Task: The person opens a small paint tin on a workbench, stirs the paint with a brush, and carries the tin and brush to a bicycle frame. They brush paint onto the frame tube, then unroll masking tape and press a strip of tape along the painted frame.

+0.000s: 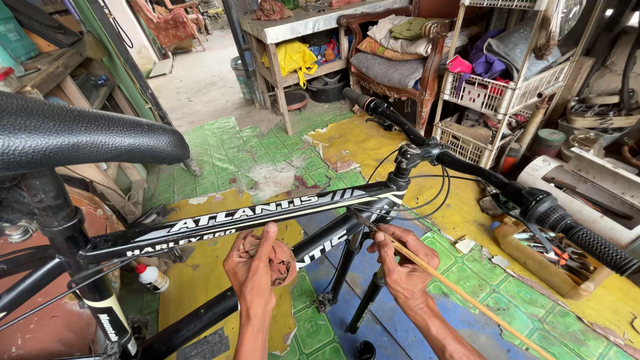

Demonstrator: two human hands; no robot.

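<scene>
A yellow tray (533, 257) on the floor at the right holds pliers and other small tools with red and orange handles. Behind the handlebar (467, 170), a white wire rack (497, 100) carries baskets stuffed with purple, pink and grey cloth, and a wooden chair (400, 63) is piled with folded fabric and cushions. A small white bottle (152, 277) with a red cap lies on the floor under the frame (267, 213). The frame is black with white lettering, its top tube running from the saddle (80, 133) at the left up to the stem, the down tube slanting below it. The left hand (253, 267) sits just under the top tube, fingers curled tight around a crumpled reddish-brown rag (280, 260) pressed near the down tube. The right hand (403, 267) is beside the down tube, fingers pinched closed on a thin tan stick (467, 297) that slants away to the lower right.
</scene>
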